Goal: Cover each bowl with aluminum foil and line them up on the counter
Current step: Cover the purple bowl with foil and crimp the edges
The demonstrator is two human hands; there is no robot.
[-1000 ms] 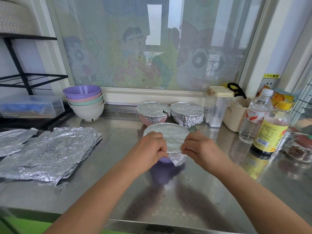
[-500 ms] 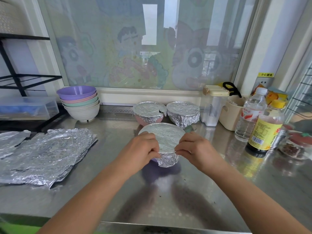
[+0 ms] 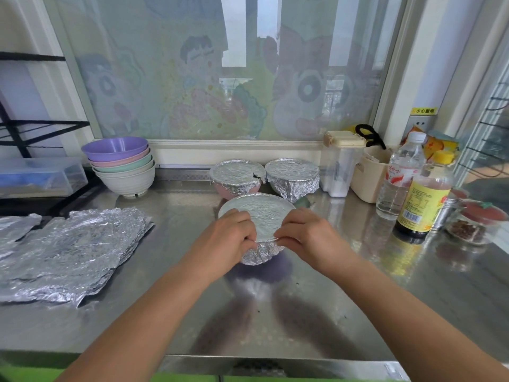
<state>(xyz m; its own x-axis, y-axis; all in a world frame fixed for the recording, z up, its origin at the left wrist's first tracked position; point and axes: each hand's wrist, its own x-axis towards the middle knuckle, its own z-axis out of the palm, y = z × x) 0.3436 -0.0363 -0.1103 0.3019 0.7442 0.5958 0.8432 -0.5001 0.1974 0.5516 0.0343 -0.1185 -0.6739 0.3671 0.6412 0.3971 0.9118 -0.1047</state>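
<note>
The left hand (image 3: 223,241) has its fingers curled and pinches the foil at the near rim of the foil-covered bowl (image 3: 260,216). The bowl lies at about 1 o'clock from this hand, in the middle of the steel counter (image 3: 303,312). The right hand (image 3: 308,235) pinches the same rim in the same way; from it the bowl is at about 11 o'clock.

One second ago a purple part of the bowl showed under the foil on the near side. Now the crumpled foil skirt hides it, and both hands have stayed at the near rim.

The foil top is round, flat and tight, with fine wrinkles. At 9 o'clock from the bowl lie loose foil sheets (image 3: 74,244). At 12 o'clock stand a pink covered bowl (image 3: 235,175), its foil a little torn, and just beside it a second covered bowl (image 3: 293,177).
</note>
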